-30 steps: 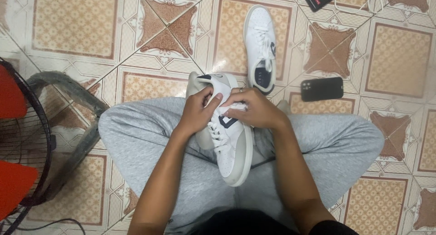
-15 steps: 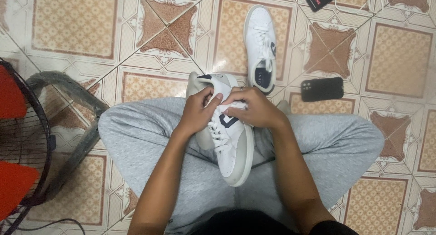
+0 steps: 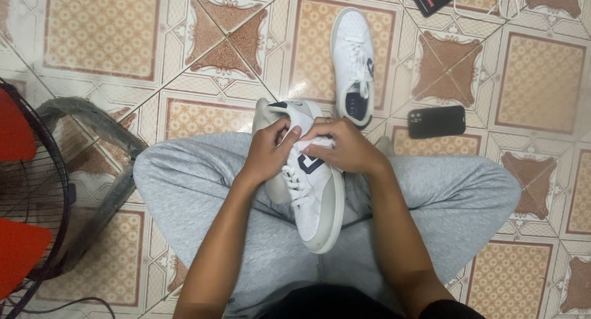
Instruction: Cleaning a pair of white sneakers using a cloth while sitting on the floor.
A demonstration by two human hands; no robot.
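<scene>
We note almost no movement since the earlier frame: both hands remain at the white leather sneaker with the grey sole [image 3: 311, 189], which lies on the lap, toe towards the body. The left hand [image 3: 268, 151] pinches the collar; the right hand [image 3: 345, 148] has its grip pressed on the laces. We judge it light, with a stiff sole and soft upper, best held at heel and midfoot. A matching white sneaker [image 3: 354, 63] stands on the tiled floor [image 3: 98, 36].

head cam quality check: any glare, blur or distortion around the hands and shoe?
Head view: sharp overall, no motion blur on the left hand, right hand or held shoe; a glare patch on the glossy tiles beside the second shoe; lighting soft and even, shadows faint; fan cropped at the left edge; tile lines bend slightly near the borders.
</scene>
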